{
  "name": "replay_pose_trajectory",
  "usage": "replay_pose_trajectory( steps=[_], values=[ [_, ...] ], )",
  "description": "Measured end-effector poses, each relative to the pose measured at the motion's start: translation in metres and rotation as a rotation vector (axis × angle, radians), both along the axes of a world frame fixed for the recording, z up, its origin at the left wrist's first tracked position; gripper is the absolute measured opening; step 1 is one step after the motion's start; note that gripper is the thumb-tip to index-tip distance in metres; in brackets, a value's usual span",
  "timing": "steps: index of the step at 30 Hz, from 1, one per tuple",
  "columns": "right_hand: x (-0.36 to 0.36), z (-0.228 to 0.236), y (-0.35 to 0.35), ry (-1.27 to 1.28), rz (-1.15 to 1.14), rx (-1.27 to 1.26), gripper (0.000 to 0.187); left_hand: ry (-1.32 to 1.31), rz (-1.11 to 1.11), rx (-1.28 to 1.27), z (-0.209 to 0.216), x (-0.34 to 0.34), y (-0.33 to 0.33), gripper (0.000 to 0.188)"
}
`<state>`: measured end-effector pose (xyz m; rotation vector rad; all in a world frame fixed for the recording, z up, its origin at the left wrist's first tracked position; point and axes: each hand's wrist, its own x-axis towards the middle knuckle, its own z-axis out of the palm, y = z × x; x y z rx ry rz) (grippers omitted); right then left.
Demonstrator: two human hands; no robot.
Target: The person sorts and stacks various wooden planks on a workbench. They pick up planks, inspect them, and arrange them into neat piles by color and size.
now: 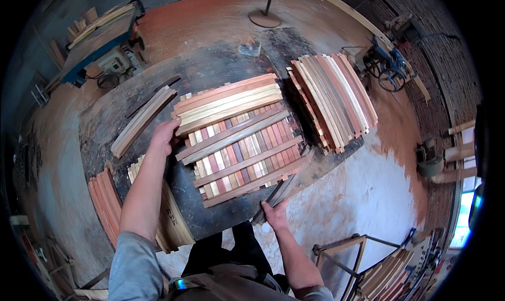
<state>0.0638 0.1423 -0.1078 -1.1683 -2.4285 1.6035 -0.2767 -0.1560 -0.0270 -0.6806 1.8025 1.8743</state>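
The right hand (276, 215) gripped long dark-brown wooden strips (281, 192) at the near-right corner of the crosswise stack of multicoloured wooden strips (244, 152). The left hand (167, 134) touched the stack's left edge; I couldn't tell whether it gripped. It looked like layering to me; placing another strip called for aligned ends. Right of the stack sat a 2nd pile of brown, white and reddish wooden strips (334, 98).

The left hand (167, 132) touches the light strips (229, 105) on the middle pile of wood (242, 153). The right hand (276, 215) holds long dark sticks (281, 191) beside that pile. 1 more pile (334, 98) sits to its right on the dark table (215, 61). 1 blue machine (100, 46) stands farther back, on the left.
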Motion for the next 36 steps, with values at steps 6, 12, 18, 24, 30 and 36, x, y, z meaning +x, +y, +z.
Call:
replay_pose_trajectory(
  steps=[6,12,18,24,30,36],
  values=[
    [-0.006,0.017,0.0,-0.143,-0.045,-0.108,0.066,-0.045,0.056,0.093,-0.006,-0.006,0.001,0.021],
    [-0.004,0.011,0.003,-0.109,0.014,-0.074,0.078,0.028,-0.014,-0.022,-0.012,-0.006,-0.01,0.021],
    [-0.008,0.018,0.0,-0.156,-0.009,-0.095,0.081,-0.073,0.105,0.056,-0.004,0.027,-0.085,0.029],
    [-0.005,0.008,0.0,-0.082,-0.022,-0.093,0.076,0.937,-0.438,-1.081,0.025,0.033,-0.094,0.054],
    [-0.005,0.006,0.001,-0.012,-0.034,-0.158,0.071,0.634,-0.899,-1.184,0.067,0.016,-0.032,0.042],
    [-0.01,0.021,-0.004,-0.021,-0.041,-0.129,0.073,0.794,-0.845,-1.023,0.048,0.017,-0.072,0.034]
  ],
)
